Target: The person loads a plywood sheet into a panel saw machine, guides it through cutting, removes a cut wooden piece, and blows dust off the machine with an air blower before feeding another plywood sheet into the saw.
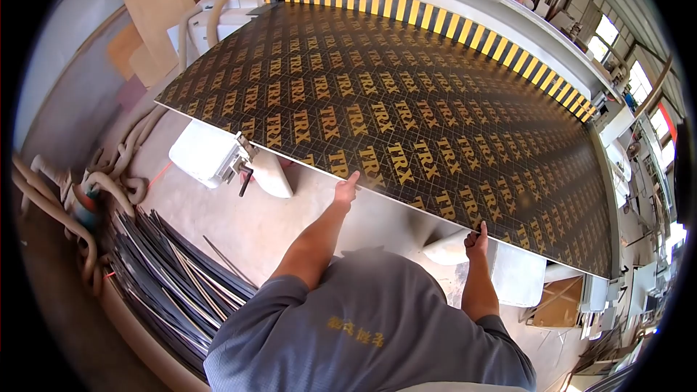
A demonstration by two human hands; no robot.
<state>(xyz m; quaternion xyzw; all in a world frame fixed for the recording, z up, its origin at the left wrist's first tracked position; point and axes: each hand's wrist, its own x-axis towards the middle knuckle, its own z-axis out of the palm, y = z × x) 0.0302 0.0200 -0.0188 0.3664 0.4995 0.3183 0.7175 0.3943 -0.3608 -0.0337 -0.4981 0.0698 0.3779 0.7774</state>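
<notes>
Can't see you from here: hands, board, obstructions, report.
Left hand and right hand holding board at near edge. Patterned side up. Possible obstruction: striped bar along far edge. Black strips heaped at left.

The sheet (406, 127) before you has a smooth, dark face with a glossy shine, and its printed letters (398, 162) look a little metallic. Your shirt (363, 312) is of matt cloth with a fine texture. The hoses (129, 145) at your left seem plastic and dull. The thin strips (170, 268) near them also look like plastic, some shiny. The leaning board (155, 22) looks like smooth, matt wood.
</notes>
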